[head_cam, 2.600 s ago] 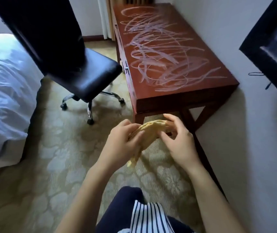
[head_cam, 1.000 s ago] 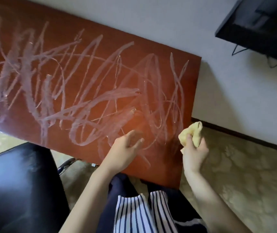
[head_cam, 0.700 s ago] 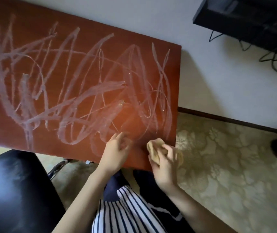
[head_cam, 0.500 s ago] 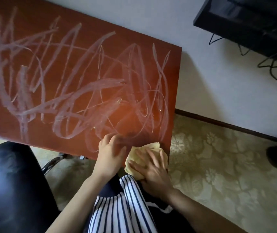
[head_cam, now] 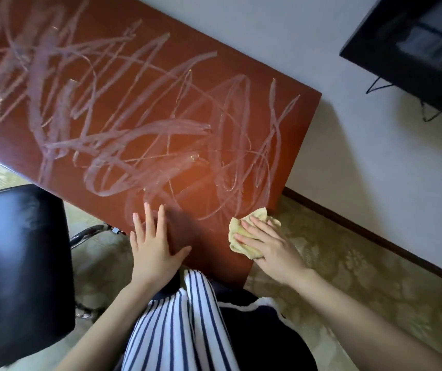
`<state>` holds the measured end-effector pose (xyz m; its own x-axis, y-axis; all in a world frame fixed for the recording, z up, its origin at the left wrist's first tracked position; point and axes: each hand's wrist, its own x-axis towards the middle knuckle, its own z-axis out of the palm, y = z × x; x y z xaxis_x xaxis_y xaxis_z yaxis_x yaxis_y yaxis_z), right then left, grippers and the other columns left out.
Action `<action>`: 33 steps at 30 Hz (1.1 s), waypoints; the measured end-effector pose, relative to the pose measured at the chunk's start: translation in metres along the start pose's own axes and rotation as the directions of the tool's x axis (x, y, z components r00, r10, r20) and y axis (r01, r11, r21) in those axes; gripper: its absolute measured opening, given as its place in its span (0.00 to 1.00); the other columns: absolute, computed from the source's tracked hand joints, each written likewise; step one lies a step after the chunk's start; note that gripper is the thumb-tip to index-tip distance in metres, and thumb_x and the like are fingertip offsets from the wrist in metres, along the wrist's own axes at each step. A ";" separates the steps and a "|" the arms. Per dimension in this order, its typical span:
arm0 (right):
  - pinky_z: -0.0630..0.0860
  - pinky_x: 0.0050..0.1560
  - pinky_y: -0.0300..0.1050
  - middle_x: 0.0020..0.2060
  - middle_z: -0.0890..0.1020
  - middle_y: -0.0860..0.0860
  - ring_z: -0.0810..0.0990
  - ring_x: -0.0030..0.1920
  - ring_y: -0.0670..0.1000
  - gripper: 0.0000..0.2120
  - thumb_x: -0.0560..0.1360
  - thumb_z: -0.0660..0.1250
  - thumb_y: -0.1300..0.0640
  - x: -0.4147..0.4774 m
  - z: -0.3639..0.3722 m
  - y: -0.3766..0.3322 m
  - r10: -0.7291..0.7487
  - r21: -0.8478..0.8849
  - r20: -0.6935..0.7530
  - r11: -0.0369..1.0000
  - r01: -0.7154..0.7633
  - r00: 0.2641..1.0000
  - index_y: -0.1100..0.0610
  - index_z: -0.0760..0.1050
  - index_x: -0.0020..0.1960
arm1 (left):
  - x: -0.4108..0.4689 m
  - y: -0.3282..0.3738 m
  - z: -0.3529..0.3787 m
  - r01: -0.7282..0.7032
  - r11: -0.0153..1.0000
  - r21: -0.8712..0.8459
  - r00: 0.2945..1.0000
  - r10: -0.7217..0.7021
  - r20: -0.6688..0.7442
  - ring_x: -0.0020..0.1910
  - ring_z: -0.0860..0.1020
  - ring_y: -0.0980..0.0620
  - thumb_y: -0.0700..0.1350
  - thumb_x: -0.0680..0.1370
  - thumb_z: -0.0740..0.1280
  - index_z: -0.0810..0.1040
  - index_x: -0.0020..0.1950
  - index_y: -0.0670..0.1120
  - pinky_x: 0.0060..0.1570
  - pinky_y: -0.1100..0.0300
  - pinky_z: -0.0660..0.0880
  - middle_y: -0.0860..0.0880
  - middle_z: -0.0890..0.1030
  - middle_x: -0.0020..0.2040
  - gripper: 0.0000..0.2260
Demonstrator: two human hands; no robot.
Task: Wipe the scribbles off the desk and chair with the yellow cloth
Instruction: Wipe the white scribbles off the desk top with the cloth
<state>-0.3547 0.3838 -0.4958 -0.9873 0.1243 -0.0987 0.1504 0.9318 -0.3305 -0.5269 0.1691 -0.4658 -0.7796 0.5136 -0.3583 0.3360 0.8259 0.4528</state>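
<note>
Your flat right hand [head_cam: 270,250] now presses the just-landed crumpled yellow cloth [head_cam: 237,229] onto the red-brown wooden desk [head_cam: 203,236] (left hand [head_cam: 153,247] spread): wiping starts.

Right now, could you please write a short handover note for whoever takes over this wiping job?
Left grip: open, flat on the desk near its front edge, holding nothing.
Right grip: open, straight fingers pressing the yellow cloth onto the desk's near right corner.
Done: the cloth is at the desk; no wiped patch is clearly visible.
Left: the scribbles cover most of the top. After that, check the black chair on the left, which is too dark to judge for marks.
</note>
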 end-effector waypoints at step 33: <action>0.65 0.68 0.58 0.67 0.73 0.49 0.70 0.69 0.53 0.37 0.57 0.73 0.73 0.016 -0.019 0.034 -0.425 0.018 0.149 0.904 0.427 0.893 0.51 0.77 0.63 | -0.026 0.012 0.002 0.202 0.924 0.323 0.954 -0.260 0.147 0.77 0.39 0.43 0.46 0.80 0.53 0.42 0.77 0.41 0.73 0.48 0.46 0.42 0.40 0.78 0.30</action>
<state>-0.3667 0.4236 -0.4906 -0.9380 -0.3355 -0.0875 -0.2847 0.8893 -0.3579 -0.5017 0.1655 -0.4524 -0.7537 0.3093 -0.5799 0.3237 0.9426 0.0820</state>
